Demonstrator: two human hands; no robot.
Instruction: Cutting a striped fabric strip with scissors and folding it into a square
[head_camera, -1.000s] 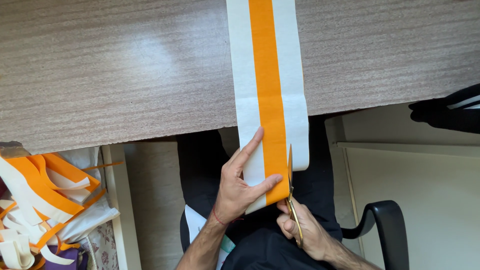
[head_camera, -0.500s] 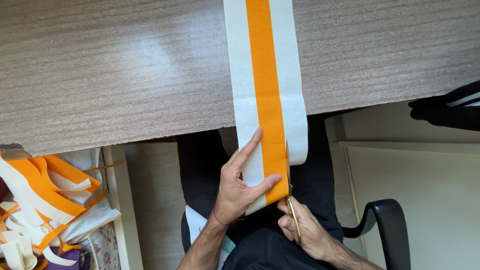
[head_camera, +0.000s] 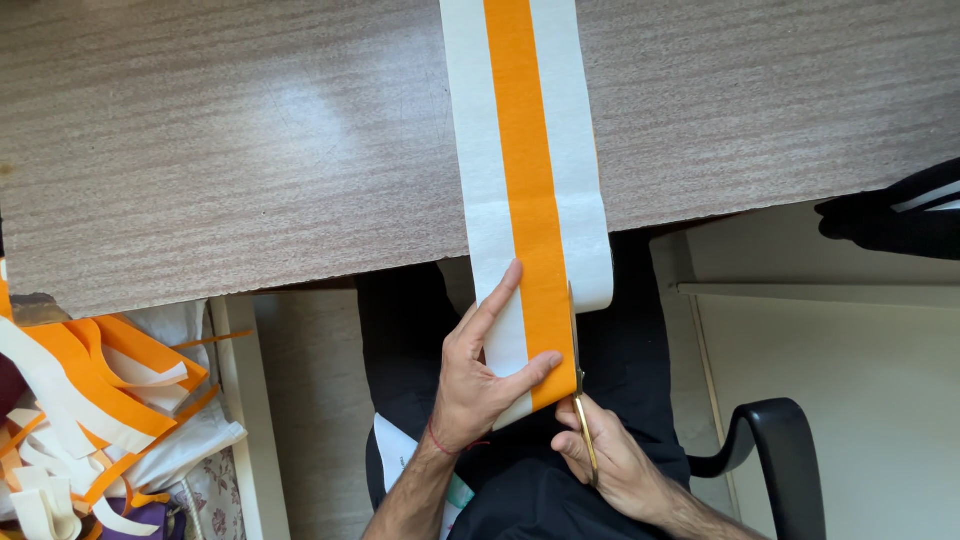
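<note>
A long white strip with an orange band down its middle (head_camera: 525, 150) runs across the wooden table (head_camera: 250, 150) and hangs over its near edge. My left hand (head_camera: 485, 375) lies flat on the hanging end, fingers on the white and orange parts. My right hand (head_camera: 610, 465) grips gold scissors (head_camera: 578, 385), whose blades point up along the right edge of the orange band. The white part to the right of the blades is split off from the orange below the table edge.
A pile of cut white and orange strips (head_camera: 80, 400) lies at the lower left beside a white shelf edge (head_camera: 240, 420). A black chair armrest (head_camera: 770, 450) stands at the lower right. A dark object (head_camera: 890, 215) sits at the right edge.
The scissors have advanced a little up the seam between orange and white. The left hand stays on the strip end.
</note>
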